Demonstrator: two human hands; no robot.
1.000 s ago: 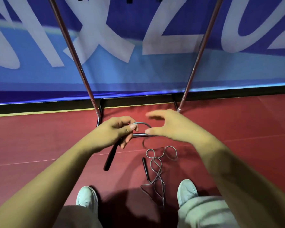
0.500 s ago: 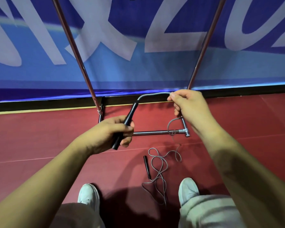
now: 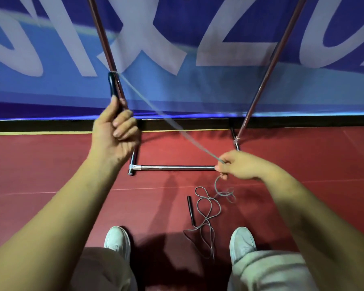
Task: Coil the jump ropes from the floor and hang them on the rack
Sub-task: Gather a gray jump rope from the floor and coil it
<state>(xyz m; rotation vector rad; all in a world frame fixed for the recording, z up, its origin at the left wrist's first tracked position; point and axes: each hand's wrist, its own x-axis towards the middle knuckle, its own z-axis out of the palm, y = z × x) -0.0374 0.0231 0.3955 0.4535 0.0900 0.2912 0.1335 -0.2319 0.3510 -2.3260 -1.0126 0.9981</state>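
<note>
My left hand point(image 3: 115, 133) grips the black handle point(image 3: 113, 85) of a grey jump rope and holds it upright in front of the rack's left pole point(image 3: 102, 36). The grey cord point(image 3: 166, 118) runs taut from the handle's top down to my right hand point(image 3: 237, 165), which pinches it just above the rack's front base bar point(image 3: 177, 168). Below that hand the rest of the cord point(image 3: 208, 208) lies in loose loops on the red floor, with the second black handle point(image 3: 190, 210) beside it.
The rack's right pole point(image 3: 275, 57) slants up from the floor. A blue banner point(image 3: 198, 85) with large white letters stands right behind the rack. My two white shoes point(image 3: 118, 241) point(image 3: 242, 241) flank the loose rope on the red floor point(image 3: 51, 164).
My left hand has risen with the handle, turning it upright. My right hand has dropped from near the right pole to the base bar, drawing the cord taut between the hands.
</note>
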